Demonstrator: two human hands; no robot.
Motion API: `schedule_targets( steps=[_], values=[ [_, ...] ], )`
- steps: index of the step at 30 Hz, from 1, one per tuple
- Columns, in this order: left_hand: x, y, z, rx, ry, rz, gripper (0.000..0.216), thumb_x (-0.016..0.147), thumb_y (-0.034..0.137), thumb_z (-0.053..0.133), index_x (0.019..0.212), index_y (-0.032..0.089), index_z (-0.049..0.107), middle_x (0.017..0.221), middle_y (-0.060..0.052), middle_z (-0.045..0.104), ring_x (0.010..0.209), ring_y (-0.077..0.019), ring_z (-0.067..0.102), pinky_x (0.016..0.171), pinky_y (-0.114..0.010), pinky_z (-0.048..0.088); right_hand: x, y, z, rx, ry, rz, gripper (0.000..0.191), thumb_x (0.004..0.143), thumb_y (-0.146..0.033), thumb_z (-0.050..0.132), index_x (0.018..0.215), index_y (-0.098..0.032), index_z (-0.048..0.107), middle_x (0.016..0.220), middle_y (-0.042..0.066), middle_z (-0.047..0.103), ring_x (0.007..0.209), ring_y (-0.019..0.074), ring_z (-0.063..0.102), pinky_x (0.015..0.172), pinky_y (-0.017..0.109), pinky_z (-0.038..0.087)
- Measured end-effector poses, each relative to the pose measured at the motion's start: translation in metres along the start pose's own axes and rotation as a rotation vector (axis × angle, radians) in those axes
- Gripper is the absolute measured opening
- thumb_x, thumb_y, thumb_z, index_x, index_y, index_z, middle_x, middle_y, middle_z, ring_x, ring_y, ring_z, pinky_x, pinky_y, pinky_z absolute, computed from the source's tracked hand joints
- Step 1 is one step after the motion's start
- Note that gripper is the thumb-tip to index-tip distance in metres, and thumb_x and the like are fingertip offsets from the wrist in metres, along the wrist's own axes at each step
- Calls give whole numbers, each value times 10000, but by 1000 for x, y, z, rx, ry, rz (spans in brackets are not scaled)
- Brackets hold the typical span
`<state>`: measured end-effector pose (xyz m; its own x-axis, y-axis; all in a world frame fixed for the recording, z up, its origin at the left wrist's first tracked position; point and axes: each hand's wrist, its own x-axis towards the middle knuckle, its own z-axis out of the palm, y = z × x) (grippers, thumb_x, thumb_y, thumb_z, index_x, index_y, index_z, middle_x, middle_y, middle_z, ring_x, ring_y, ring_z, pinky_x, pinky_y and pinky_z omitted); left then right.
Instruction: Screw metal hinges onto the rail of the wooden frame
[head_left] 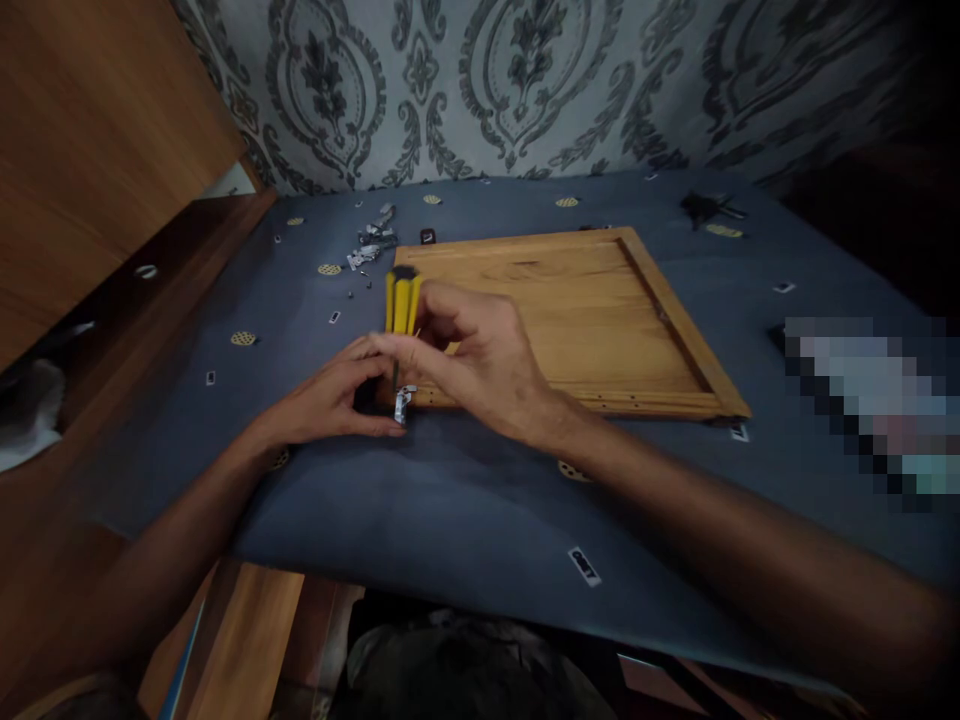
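My right hand (480, 355) is closed round the yellow handle of a screwdriver (403, 300), which stands upright with its dark end on top. The screwdriver's thin shaft runs down to a small metal hinge (401, 404) at the near left corner of a wooden cabinet door (547, 330). From the left, my left hand (345, 390) steadies that hinge, thumb at its near side and fingers curled by the shaft. The door lies flat, its raised frame facing up, with small dark holes along the near edge. My fingers partly hide the screwdriver tip.
Several metal hinges (373, 240) lie in a pile behind the door, with small screws (360, 285) nearby. A dark object (711, 208) rests at the far right. A blurred-out flat item (870, 400) lies on the patterned blue cloth (480, 520). Wooden furniture (112, 150) stands at left.
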<state>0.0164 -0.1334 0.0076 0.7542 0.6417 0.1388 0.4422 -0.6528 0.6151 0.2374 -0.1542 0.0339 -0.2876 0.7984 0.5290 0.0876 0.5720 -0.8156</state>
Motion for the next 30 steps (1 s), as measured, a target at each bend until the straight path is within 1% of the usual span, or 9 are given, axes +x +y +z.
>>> schedule_targets(
  steps=[2, 4, 7, 9, 12, 15, 19, 26, 30],
  values=[
    [0, -1, 0, 12, -4, -9, 452, 883, 628, 794, 1031, 209, 710, 1139, -58, 620, 1153, -277, 576, 1050, -425, 502, 3, -3, -3, 11, 93, 3, 425, 978, -596, 690, 802, -232, 560, 737, -20, 576, 662, 135, 566, 606, 282, 512],
    [-1, -2, 0, 17, -8, -19, 449, 881, 614, 803, 1055, 211, 708, 1139, -55, 608, 1144, -269, 571, 1065, -428, 494, 6, -6, -7, 4, 143, 10, 411, 983, -604, 677, 833, -236, 573, 766, -13, 579, 678, 139, 589, 605, 280, 524],
    [-1, -1, -1, 8, -12, -22, 434, 875, 599, 816, 1030, 211, 700, 1107, -48, 601, 1107, -254, 568, 1034, -407, 506, 8, -4, -10, -15, 94, 34, 399, 968, -599, 701, 837, -239, 589, 759, -7, 573, 701, 158, 599, 618, 297, 536],
    [0, 0, -1, 6, -11, -24, 423, 872, 596, 817, 996, 210, 697, 1125, -52, 615, 1135, -262, 566, 1044, -411, 506, 7, -1, -9, -17, 38, 54, 390, 962, -586, 714, 831, -238, 594, 751, -5, 576, 707, 166, 586, 630, 311, 536],
    [1, 1, -1, 2, -6, -13, 422, 873, 600, 814, 959, 205, 691, 1154, -61, 638, 1161, -276, 574, 1044, -420, 514, 4, 3, -6, -22, -14, 60, 420, 952, -603, 715, 797, -239, 576, 720, -15, 558, 682, 160, 536, 614, 310, 497],
    [1, 1, -2, 5, 1, 4, 411, 872, 584, 822, 949, 202, 691, 1146, -65, 650, 1142, -277, 591, 1042, -423, 523, 2, 4, -4, -11, -18, 60, 463, 936, -647, 709, 775, -237, 566, 712, -18, 547, 675, 155, 497, 602, 309, 461],
    [1, 2, -2, 9, 4, -1, 399, 862, 569, 836, 967, 206, 709, 1169, -69, 652, 1149, -279, 599, 1063, -432, 524, 1, 6, -3, 4, -23, 74, 497, 927, -680, 698, 763, -236, 550, 696, -21, 535, 676, 152, 487, 587, 299, 431],
    [1, 2, -1, 0, 11, 0, 401, 861, 576, 834, 963, 208, 711, 1161, -69, 656, 1138, -279, 605, 1046, -434, 536, 2, 6, -3, -26, -26, 40, 501, 951, -639, 698, 737, -236, 490, 675, -43, 488, 653, 131, 454, 590, 287, 373],
    [1, 1, 0, -8, 24, 7, 403, 859, 580, 832, 953, 209, 707, 1181, -77, 655, 1147, -289, 605, 1058, -449, 533, 2, 5, -4, -43, -25, 25, 514, 953, -648, 692, 735, -237, 472, 667, -49, 477, 645, 125, 439, 586, 287, 352]
  ],
)
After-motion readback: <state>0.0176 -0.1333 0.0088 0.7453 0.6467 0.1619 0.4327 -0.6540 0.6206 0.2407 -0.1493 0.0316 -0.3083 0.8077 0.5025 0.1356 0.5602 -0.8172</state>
